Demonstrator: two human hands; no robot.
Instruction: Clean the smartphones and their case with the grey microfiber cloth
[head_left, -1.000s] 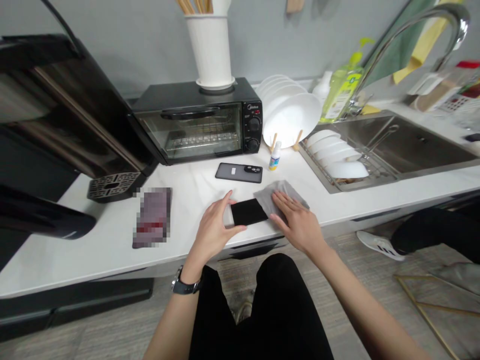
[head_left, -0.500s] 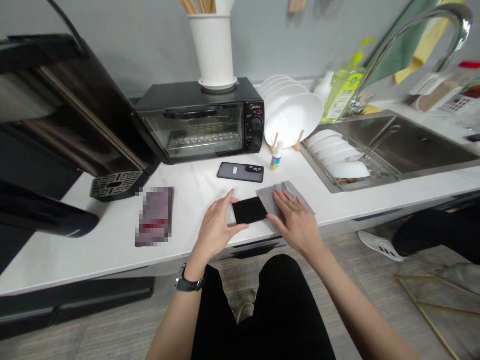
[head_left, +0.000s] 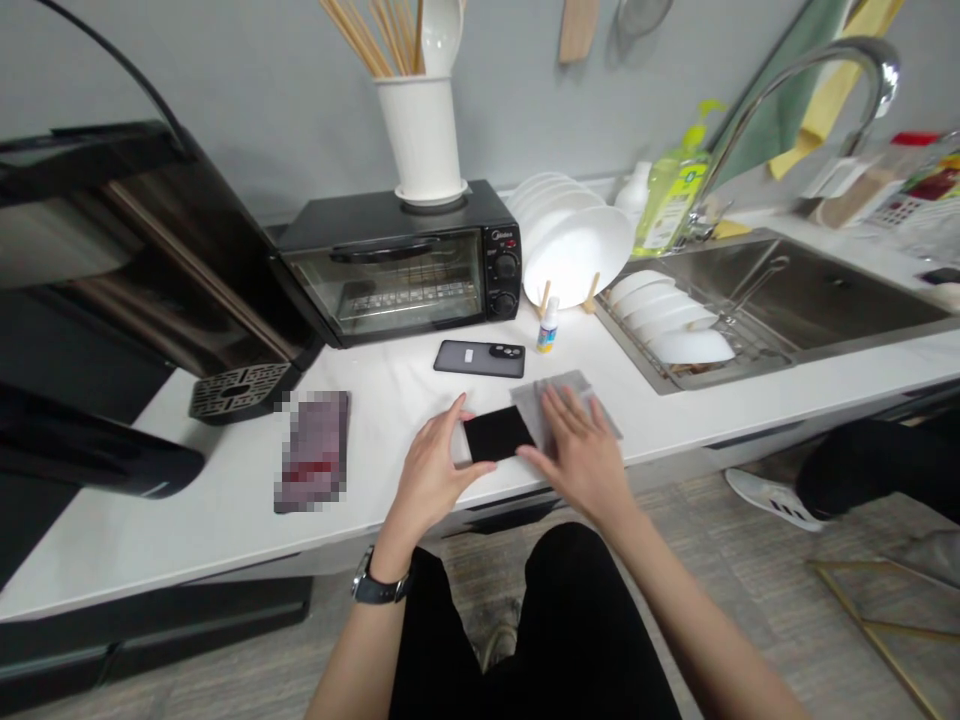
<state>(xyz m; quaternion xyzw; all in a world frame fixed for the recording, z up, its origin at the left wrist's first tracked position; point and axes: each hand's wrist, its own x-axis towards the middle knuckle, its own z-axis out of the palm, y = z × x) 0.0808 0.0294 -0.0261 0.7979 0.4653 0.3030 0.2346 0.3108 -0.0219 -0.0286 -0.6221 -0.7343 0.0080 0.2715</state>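
Note:
A black-screened phone (head_left: 498, 435) lies flat on the counter, a pale strip at its left end. My left hand (head_left: 431, 462) closes around that left end, thumb on the near edge and fingers on the far edge. Over the phone's right side spreads a thin grey cloth (head_left: 604, 405). My right hand (head_left: 581, 445) rests flat on this cloth with its fingers stretched out, and its thumb touches the phone's near right corner. Just beyond them lies a dark phone case (head_left: 478, 358) with camera cut-outs. Behind the cloth a small white spray bottle (head_left: 548, 326) stands upright.
A toaster oven (head_left: 405, 270) backs the counter, with a black coffee machine (head_left: 240, 390) at left. A blurred-out purple item (head_left: 315, 445) lies near it. White plates (head_left: 574, 250) and a sink (head_left: 817, 290) with bowls are at right. Another person's shoe (head_left: 772, 498) shows below.
My right hand has shifted slightly left on the cloth, its thumb further along the phone's near edge. My left hand keeps its grip. The view has tilted up a little.

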